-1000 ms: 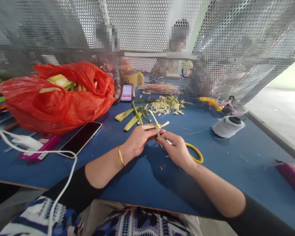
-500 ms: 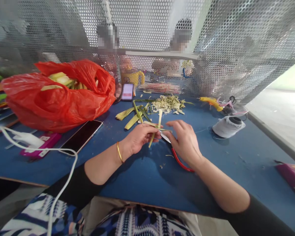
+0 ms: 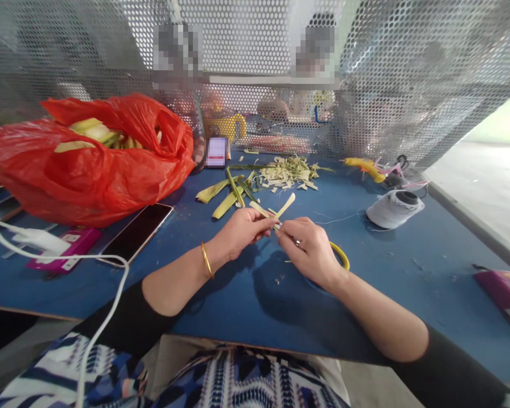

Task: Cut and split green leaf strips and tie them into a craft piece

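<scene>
My left hand (image 3: 247, 228) pinches pale green leaf strips (image 3: 285, 207) crossed at its fingertips. Close against it, my right hand (image 3: 309, 249) is closed around scissors, whose yellow handle loop (image 3: 343, 256) shows beyond the wrist side. Most of the scissors is hidden by the right hand, with only a bit of metal near the fingertips. Just past my hands lie longer leaf pieces (image 3: 226, 205) and a heap of small leaf clippings (image 3: 289, 172).
A red plastic bag (image 3: 89, 190) of leaves stands at left, beside a dark phone (image 3: 138, 233) and a purple power strip (image 3: 66, 249) with a white cable. At right are a white thread cone (image 3: 393, 211) and another purple strip (image 3: 504, 294). A perforated metal screen (image 3: 272, 39) stands behind; people are beyond it.
My right hand has turned and closed in on the left fingertips; the red scissor handle is hidden and a yellow one shows. The upright leaf strip now tilts to the right.
</scene>
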`<state>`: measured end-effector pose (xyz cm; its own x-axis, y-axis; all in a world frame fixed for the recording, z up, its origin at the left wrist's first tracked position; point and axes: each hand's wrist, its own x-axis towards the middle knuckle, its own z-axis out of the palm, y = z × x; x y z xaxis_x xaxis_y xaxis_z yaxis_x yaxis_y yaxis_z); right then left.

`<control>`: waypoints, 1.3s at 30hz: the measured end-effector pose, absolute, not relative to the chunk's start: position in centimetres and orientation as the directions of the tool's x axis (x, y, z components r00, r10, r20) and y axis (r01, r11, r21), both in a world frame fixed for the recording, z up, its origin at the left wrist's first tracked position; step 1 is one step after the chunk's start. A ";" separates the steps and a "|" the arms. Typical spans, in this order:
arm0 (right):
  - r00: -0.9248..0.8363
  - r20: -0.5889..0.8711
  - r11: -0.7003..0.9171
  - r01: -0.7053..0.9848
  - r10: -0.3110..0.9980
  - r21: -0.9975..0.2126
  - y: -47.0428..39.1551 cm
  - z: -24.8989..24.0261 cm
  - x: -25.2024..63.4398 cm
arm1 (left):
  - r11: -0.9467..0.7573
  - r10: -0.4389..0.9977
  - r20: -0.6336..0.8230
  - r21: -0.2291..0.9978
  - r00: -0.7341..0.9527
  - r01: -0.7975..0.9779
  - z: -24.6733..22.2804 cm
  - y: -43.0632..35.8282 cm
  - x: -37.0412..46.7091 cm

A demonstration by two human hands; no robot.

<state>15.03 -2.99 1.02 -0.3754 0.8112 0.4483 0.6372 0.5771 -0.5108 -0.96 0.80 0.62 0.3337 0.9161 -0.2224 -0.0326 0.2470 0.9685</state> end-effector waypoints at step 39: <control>-0.041 0.064 0.073 0.247 0.997 -0.966 -1.7 -0.1 14.9 | 0.062 0.784 -0.209 0.963 0.584 0.260 -0.2 0.0 -1.0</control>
<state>14.94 -1.67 -0.08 -0.0412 0.9971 0.0644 0.2473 0.0726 -0.9662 -0.99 0.05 -0.23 0.5843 0.7843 -0.2087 0.2604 0.0623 0.9635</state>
